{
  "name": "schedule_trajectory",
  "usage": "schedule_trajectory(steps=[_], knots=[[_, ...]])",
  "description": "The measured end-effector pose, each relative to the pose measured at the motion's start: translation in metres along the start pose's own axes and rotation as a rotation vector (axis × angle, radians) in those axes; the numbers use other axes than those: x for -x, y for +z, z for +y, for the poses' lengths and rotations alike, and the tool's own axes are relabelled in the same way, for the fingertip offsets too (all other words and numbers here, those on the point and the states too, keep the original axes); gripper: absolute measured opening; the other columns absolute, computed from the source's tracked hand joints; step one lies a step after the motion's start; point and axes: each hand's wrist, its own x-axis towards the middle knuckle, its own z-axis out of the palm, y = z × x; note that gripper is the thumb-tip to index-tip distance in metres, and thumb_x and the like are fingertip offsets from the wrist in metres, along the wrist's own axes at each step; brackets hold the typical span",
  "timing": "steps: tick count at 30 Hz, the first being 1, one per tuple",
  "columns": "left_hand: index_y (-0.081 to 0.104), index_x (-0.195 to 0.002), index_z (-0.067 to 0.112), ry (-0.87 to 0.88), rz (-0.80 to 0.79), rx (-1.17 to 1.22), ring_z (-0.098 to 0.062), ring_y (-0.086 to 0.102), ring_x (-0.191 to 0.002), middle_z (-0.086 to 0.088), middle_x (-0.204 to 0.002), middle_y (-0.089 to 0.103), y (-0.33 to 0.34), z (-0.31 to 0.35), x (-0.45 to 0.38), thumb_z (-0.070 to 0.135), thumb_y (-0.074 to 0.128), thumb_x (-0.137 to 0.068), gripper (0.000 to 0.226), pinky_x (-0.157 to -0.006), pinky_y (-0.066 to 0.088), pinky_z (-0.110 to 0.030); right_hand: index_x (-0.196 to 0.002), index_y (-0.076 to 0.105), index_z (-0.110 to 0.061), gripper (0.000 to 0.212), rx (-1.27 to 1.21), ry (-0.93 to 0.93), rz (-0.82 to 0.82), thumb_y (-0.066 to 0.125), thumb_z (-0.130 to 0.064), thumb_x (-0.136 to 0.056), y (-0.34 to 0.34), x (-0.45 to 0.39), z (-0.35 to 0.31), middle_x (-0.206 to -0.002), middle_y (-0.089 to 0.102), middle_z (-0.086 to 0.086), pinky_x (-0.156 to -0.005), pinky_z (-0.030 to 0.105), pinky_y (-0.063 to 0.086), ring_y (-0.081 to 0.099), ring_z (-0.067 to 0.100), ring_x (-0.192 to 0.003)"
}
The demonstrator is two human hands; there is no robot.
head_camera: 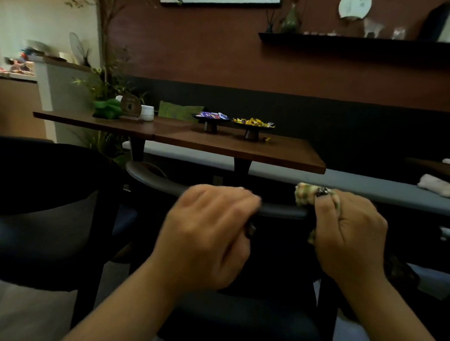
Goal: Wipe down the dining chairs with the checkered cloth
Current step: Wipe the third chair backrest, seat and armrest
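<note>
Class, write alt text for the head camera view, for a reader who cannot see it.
A person's two hands grip the curved top rail of a dark dining chair: the left hand curls over the rail, and the right hand holds a bunched checkered cloth against it. Behind stands a wooden table with two small dishes of wrapped sweets.

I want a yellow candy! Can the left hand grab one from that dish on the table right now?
Probably not. The left hand grips the chair's backrest, and the dish of yellow candies sits far across the table. Nothing blocks the way, but the hand would have to let go first.
</note>
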Motion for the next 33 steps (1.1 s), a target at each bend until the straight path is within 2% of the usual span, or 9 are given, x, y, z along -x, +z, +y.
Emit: schedule_trajectory(steps=[3, 7, 11, 15, 19, 23, 25, 28, 33], knots=[[0.07, -0.099, 0.007, -0.201, -0.041, 0.07, -0.022, 0.065, -0.081, -0.007, -0.091, 0.071, -0.027, -0.061, 0.014, 0.025, 0.043, -0.093, 0.033, -0.08, 0.046, -0.036, -0.05, 0.043, -0.014, 0.043, 0.089, 0.01, 0.009, 0.034, -0.024, -0.092, -0.002, -0.002, -0.021, -0.048, 0.043, 0.0, -0.059, 0.028, 0.029, 0.041, 0.02, -0.045], [0.07, -0.092, 0.012, -0.303, -0.19, 0.298, -0.017, 0.064, -0.081, 0.002, -0.086, 0.068, -0.03, -0.128, 0.03, 0.042, 0.038, -0.096, 0.044, -0.077, 0.047, -0.042, -0.055, 0.034, -0.023, 0.037, 0.255, -0.069, 0.042, 0.036, -0.021, -0.092, 0.015, -0.004, -0.07, -0.049, 0.034, -0.006, -0.054, 0.024, 0.024, 0.033, 0.016, -0.043], [0.072, -0.085, 0.01, -0.425, -0.114, 0.545, -0.017, 0.064, -0.079, -0.001, -0.08, 0.068, -0.02, -0.173, 0.041, 0.042, 0.038, -0.096, 0.048, -0.075, 0.048, -0.045, -0.052, 0.036, -0.023, 0.039, 0.38, -0.082, 0.001, 0.035, -0.023, -0.092, 0.028, -0.007, -0.106, -0.046, 0.034, -0.006, -0.051, 0.017, 0.017, 0.028, 0.013, -0.04], [0.069, -0.075, 0.007, -0.477, -0.019, 0.556, -0.02, 0.058, -0.071, -0.004, -0.07, 0.063, -0.006, -0.179, 0.049, 0.034, 0.035, -0.095, 0.048, -0.07, 0.044, -0.043, -0.052, 0.043, -0.017, 0.041, 0.542, -0.091, -0.131, 0.037, -0.023, -0.092, 0.047, -0.013, -0.146, -0.046, 0.038, -0.004, -0.049, 0.016, 0.01, 0.025, 0.014, -0.039], [0.073, -0.083, 0.016, -0.549, -0.019, 0.668, -0.019, 0.062, -0.081, -0.003, -0.079, 0.067, -0.007, -0.181, 0.051, 0.026, 0.033, -0.099, 0.044, -0.08, 0.047, -0.045, -0.078, 0.033, -0.026, 0.033, 0.828, -0.138, -0.492, 0.005, -0.029, -0.096, 0.085, -0.02, -0.189, -0.069, 0.032, -0.004, -0.054, 0.031, 0.01, 0.027, 0.017, -0.055], [0.069, -0.113, 0.017, -0.685, -0.037, 1.027, -0.018, 0.069, -0.097, -0.005, -0.09, 0.075, -0.015, -0.184, 0.052, 0.03, 0.025, -0.099, 0.047, -0.098, 0.046, -0.05, -0.077, 0.058, -0.022, 0.033, 0.758, -0.008, -0.462, 0.03, -0.026, -0.094, 0.126, -0.026, -0.221, -0.073, 0.063, 0.001, -0.06, 0.032, 0.023, 0.057, 0.024, -0.061], [0.06, -0.126, 0.029, -0.766, -0.074, 1.149, -0.02, 0.068, -0.104, -0.006, -0.093, 0.076, -0.016, -0.191, 0.049, 0.042, 0.022, -0.099, 0.049, -0.107, 0.036, -0.058, -0.067, 0.062, -0.017, 0.031, 0.736, 0.021, -0.419, 0.044, -0.025, -0.091, 0.136, -0.024, -0.225, -0.063, 0.065, 0.002, -0.057, 0.03, 0.025, 0.056, 0.023, -0.053], [0.053, -0.13, 0.041, -0.804, -0.149, 1.214, -0.025, 0.066, -0.11, -0.01, -0.099, 0.075, -0.015, -0.204, 0.046, 0.057, 0.019, -0.097, 0.05, -0.109, 0.031, -0.062, -0.06, 0.059, -0.016, 0.031, 0.733, -0.027, -0.385, 0.049, -0.023, -0.088, 0.133, -0.021, -0.218, -0.054, 0.06, 0.003, -0.054, 0.028, 0.025, 0.051, 0.021, -0.045], [0.047, -0.129, 0.034, -1.083, -0.107, 1.308, -0.014, 0.053, -0.128, 0.0, -0.124, 0.068, -0.013, -0.226, 0.055, 0.068, 0.008, -0.094, 0.062, -0.117, 0.021, -0.049, -0.066, 0.056, -0.02, 0.027, 0.702, -0.006, -0.546, 0.045, -0.02, -0.091, 0.137, -0.035, -0.228, -0.064, 0.06, 0.002, -0.06, 0.032, 0.024, 0.047, 0.021, -0.053]])
